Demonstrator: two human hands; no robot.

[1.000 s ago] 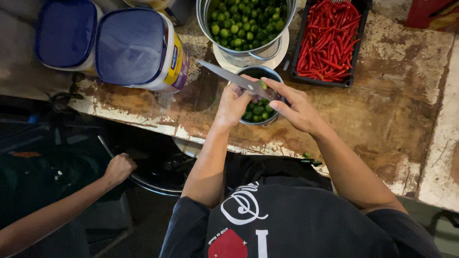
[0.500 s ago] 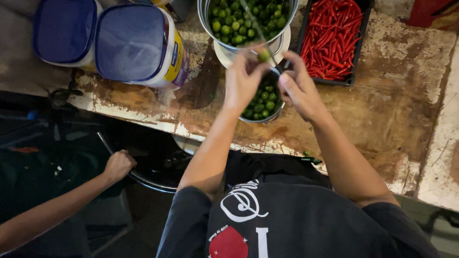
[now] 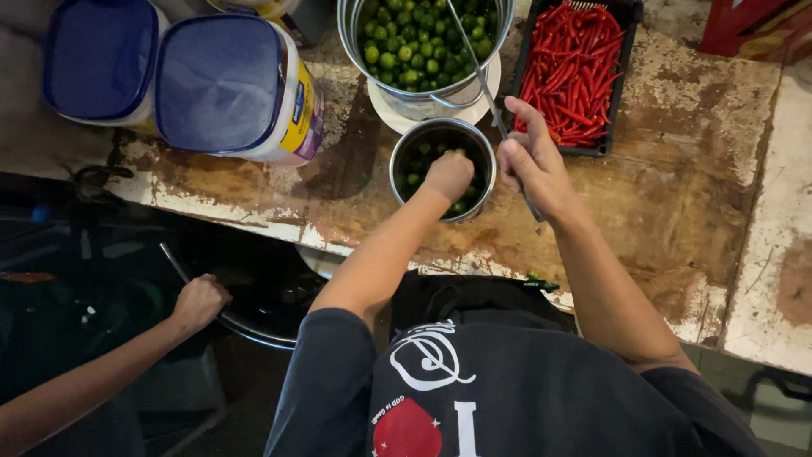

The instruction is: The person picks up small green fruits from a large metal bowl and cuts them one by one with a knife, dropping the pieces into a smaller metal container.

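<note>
The worn worktop (image 3: 677, 195) carries everything within reach of the fingers. Beyond them stands a big metal pot (image 3: 423, 51) of small green limes, with a black tray of red chillies (image 3: 575, 72) just to its right. Two blue-lidded tubs (image 3: 220, 85) sit well off to the left. The left hand (image 3: 448, 173) dips into the small steel bowl (image 3: 404, 152), fingers curled out of sight, so I cannot tell their grip. The right hand (image 3: 533, 165) clasps a knife (image 3: 474, 63), blade angled away over the pot.
</note>
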